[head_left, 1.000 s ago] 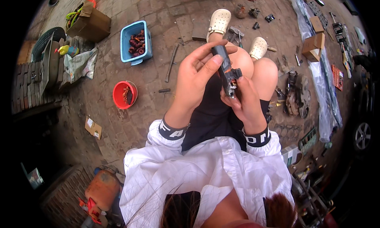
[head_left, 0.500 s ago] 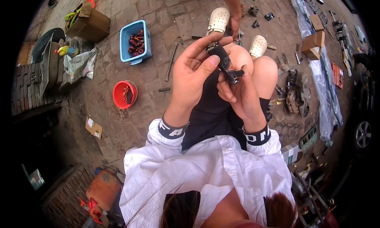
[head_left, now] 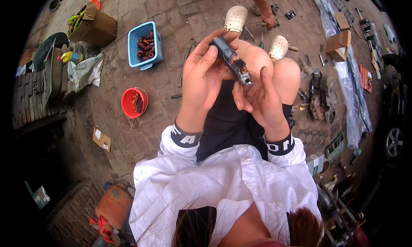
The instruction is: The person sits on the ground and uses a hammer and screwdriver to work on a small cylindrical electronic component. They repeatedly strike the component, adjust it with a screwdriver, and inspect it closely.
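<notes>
Two bare hands come together above the knees (head_left: 286, 75), mid-scene. The left hand (head_left: 201, 77) has its grip closed on a dark tube (head_left: 227, 52), thumb on top, the tube's torn, orange-stained end tilted near and right. A moment ago the right hand (head_left: 270, 104) had its fingers on that end; now its grip is loose, thumb raised well apart from curled fingers, just beside the end, though whether a fingertip touches cannot be told. So the left hand seems to carry the tube alone, its damaged end more open to view. Far off, a co-worker's hand (head_left: 269, 21) has shifted right, beside metal pieces (head_left: 275, 8) on the brick floor (head_left: 128, 137).
</notes>
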Demonstrator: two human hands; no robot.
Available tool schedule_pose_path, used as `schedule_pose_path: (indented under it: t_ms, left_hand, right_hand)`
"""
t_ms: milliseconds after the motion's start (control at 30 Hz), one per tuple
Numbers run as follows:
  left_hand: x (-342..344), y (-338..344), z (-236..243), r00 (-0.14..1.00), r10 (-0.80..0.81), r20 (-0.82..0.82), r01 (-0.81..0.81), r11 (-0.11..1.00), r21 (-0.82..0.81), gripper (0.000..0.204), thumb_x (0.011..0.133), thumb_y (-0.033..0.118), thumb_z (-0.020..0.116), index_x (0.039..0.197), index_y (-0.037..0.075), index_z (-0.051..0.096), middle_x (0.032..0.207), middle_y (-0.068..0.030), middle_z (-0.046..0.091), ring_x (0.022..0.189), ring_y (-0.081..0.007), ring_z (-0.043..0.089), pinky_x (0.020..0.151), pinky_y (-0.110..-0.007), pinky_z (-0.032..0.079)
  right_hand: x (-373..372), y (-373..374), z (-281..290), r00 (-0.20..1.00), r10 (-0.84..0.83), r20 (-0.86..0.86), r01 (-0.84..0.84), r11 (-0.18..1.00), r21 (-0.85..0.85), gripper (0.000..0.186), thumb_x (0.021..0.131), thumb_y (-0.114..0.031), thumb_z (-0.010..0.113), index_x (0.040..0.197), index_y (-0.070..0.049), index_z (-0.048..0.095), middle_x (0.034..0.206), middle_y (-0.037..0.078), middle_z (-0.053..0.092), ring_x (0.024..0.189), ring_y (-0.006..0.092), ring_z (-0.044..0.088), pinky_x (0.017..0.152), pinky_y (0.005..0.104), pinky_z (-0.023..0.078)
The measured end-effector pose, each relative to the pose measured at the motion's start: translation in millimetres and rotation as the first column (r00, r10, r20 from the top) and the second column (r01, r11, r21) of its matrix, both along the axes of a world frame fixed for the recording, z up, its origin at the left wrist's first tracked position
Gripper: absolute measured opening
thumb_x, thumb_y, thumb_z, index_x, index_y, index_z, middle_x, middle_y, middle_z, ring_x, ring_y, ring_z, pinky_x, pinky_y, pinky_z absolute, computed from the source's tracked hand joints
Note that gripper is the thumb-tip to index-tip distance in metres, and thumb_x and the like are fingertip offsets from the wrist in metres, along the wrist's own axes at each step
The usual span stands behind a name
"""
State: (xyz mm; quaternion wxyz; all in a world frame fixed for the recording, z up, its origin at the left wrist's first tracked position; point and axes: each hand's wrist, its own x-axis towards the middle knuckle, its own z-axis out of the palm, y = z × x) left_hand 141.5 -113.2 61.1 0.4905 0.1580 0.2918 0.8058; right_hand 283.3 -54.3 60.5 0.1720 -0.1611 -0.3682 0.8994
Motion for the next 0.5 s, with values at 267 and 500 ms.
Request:
schedule_pose_path:
  t_ms: [267, 500]
  left_hand:
    - [-7, 1, -14, 0.978, -0.068, 0.197, 0.039, 0.989, 0.146, 0.043, 0.099, 0.018, 0.042, 0.137, -0.003, 0.038, 0.133, -0.0157, 0.049, 0.112, -0.0206, 0.053, 0.074, -0.028, 0.053]
    - [-11, 0, -22, 0.969, -0.130, 0.211, 0.077, 0.967, 0.242, 0.050, 0.094, 0.022, 0.048, 0.136, -0.002, 0.037, 0.127, -0.0122, 0.050, 0.106, -0.0214, 0.051, 0.083, -0.034, 0.048]
  right_hand:
    - [2, -1, 3, 0.996, 0.091, 0.016, -0.092, 0.989, 0.120, 0.055, 0.101, -0.036, 0.029, 0.126, 0.008, 0.049, 0.077, 0.015, 0.064, 0.056, 0.0098, 0.048, 0.055, 0.0200, 0.039]
    - [5, -2, 2, 0.994, 0.082, 0.071, -0.093, 0.981, 0.171, 0.045, 0.097, -0.026, 0.039, 0.126, 0.008, 0.048, 0.078, 0.014, 0.065, 0.056, 0.0089, 0.048, 0.055, 0.0198, 0.039]
